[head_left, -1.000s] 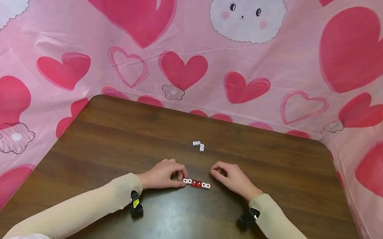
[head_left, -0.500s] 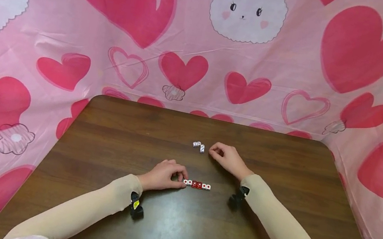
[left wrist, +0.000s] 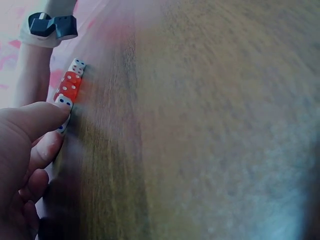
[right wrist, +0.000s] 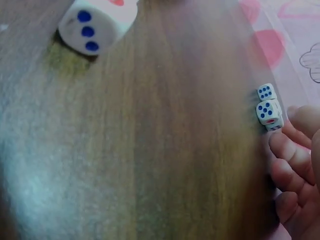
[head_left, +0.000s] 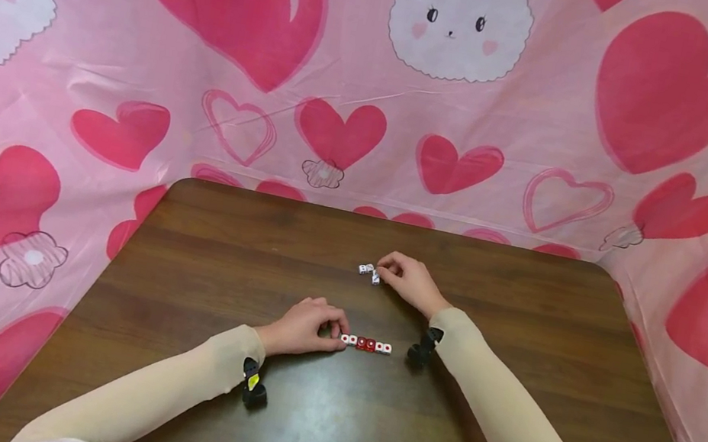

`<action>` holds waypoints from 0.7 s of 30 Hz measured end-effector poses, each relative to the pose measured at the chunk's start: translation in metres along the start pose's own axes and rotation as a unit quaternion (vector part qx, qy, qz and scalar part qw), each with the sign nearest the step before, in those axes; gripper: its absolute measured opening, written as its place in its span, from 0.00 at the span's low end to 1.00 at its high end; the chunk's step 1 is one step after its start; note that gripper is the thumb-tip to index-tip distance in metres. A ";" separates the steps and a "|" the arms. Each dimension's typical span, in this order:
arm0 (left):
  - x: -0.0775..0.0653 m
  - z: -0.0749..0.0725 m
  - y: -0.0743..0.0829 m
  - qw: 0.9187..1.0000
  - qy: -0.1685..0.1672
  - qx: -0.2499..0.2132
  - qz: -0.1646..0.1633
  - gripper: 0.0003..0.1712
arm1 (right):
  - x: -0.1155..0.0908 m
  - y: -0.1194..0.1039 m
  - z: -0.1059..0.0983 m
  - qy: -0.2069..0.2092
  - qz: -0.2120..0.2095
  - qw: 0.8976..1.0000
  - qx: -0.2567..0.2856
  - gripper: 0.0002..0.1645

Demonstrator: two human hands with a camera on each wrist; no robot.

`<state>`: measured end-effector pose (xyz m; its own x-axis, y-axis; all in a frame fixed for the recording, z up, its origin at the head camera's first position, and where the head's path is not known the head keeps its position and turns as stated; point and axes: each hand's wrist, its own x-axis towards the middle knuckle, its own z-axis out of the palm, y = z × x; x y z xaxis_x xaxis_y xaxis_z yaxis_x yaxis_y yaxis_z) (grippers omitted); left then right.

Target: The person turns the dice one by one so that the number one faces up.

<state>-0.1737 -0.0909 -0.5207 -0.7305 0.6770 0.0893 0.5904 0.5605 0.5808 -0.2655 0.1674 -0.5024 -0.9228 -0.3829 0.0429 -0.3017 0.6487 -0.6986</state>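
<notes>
Left hand (head_left: 304, 327): pinching the white cubic end die (head_left: 344, 338) of the red-and-white row (head_left: 366, 344). Right hand (head_left: 412, 281): empty, loosely bent beside white blue-pipped dice (right wrist: 266, 111); we'd best pinch squarely.

On the counter (head_left: 217, 253), a row of dice (head_left: 365, 344) runs left to right near the middle. The left hand (head_left: 304, 327) is at the row's left end, its fingers (left wrist: 41, 120) on the end die (head_left: 344, 338). Behind the row lies a cluster of loose dice (head_left: 367, 269), with the right hand (head_left: 412, 284) just to its right. A cloth (head_left: 352, 58) hangs behind the counter and along both sides.
</notes>
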 end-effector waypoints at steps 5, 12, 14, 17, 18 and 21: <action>0.000 0.000 0.001 1.000 0.002 0.000 -0.001 0.06 | 0.000 -0.001 0.001 -0.008 0.003 1.000 -0.016 0.10; 0.000 0.000 0.000 1.000 0.003 -0.001 -0.001 0.06 | -0.003 0.001 0.002 -0.010 -0.011 1.000 -0.007 0.10; 0.000 0.001 0.000 1.000 0.001 -0.002 -0.001 0.06 | -0.004 0.003 0.002 -0.014 -0.011 1.000 0.000 0.09; -0.001 0.001 0.001 1.000 0.000 -0.001 -0.003 0.06 | -0.005 0.005 0.000 -0.017 -0.008 1.000 0.012 0.09; -0.001 0.001 0.001 1.000 0.000 -0.001 -0.005 0.07 | -0.005 0.006 0.000 -0.018 -0.007 1.000 0.015 0.09; -0.001 0.001 0.001 1.000 0.001 -0.001 -0.007 0.07 | -0.005 0.007 -0.001 -0.017 -0.003 1.000 0.018 0.09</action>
<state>-0.1720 -0.0908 -0.5209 -0.7396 0.6679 0.0827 0.5795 0.5696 0.5828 -0.2634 0.1739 -0.5069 -0.9117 -0.4101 0.0237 -0.2985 0.6217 -0.7242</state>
